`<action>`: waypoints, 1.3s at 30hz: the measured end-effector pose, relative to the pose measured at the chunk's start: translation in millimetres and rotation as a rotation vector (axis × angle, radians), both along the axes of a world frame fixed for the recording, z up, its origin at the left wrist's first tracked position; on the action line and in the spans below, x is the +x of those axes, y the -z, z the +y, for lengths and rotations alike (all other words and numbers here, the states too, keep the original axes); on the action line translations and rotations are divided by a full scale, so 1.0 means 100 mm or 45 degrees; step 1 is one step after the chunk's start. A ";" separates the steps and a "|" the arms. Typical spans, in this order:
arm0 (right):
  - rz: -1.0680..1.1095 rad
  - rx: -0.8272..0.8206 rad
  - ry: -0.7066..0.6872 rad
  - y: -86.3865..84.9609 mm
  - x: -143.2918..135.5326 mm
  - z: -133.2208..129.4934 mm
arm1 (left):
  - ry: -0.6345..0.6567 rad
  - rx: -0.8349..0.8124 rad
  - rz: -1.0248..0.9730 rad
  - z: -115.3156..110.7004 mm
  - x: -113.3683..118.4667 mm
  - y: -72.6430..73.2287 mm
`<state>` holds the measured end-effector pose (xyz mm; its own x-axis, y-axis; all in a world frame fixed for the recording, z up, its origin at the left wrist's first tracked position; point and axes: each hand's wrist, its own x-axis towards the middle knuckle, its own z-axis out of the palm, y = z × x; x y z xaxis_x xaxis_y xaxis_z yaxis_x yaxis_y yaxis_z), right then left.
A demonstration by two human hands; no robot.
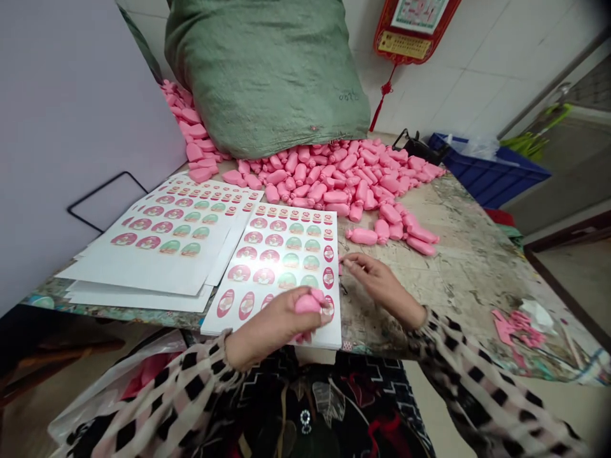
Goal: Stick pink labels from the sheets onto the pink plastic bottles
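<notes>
My left hand is closed round a small pink bottle-shaped piece, just above the lower right part of a white sticker sheet. Rows of pink and green oval and rounded labels cover that sheet, which tops a stack at the table's front edge. Beside the sheet's right edge, my right hand has its thumb and fingers pinched together. A bit of pink shows by those fingertips, too small to make out. Many more pink bottle-shaped pieces lie heaped farther back, several of them loose in front of the heap.
More sticker sheets lie fanned at the left beside a pale panel and a black wire frame. A big green sack rests on the heap. Behind at right stands a blue crate. Pink scraps lie at the table's right.
</notes>
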<state>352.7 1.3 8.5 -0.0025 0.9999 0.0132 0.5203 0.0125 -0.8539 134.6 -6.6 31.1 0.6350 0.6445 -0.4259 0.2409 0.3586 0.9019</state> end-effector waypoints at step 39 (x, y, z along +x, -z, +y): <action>-0.348 0.030 -0.055 0.35 0.24 0.66 | 0.161 1.402 1.014 0.87 0.42 0.36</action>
<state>376.6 67.6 -26.4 -0.0516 0.9982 0.0295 0.7301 0.0579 -0.6809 177.0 80.6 -4.7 0.5404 0.8414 -0.0089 0.8023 -0.5121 0.3067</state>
